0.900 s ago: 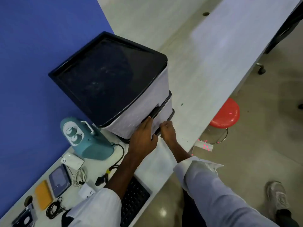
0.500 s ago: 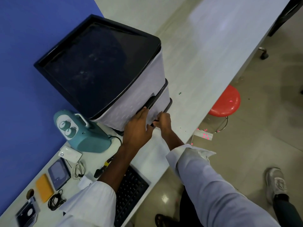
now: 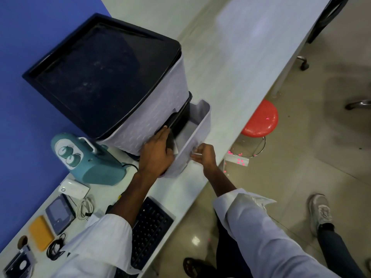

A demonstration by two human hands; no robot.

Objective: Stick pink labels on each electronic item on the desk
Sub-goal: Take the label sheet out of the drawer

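1 drawer (image 3: 199,127) open | left grip (image 3: 156,157) flat on 1 cabinet (image 3: 140,125) | right grip (image 3: 205,156) pinches drawer front

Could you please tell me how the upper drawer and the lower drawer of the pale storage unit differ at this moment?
The upper drawer sits shut, flush in the unit; the lower drawer is pulled out, with its inside showing. The left hand rests against the upper drawer's front with fairly straight fingers, while the right hand grips the lower drawer's front. Both drawers are of the same pale lavender plastic.
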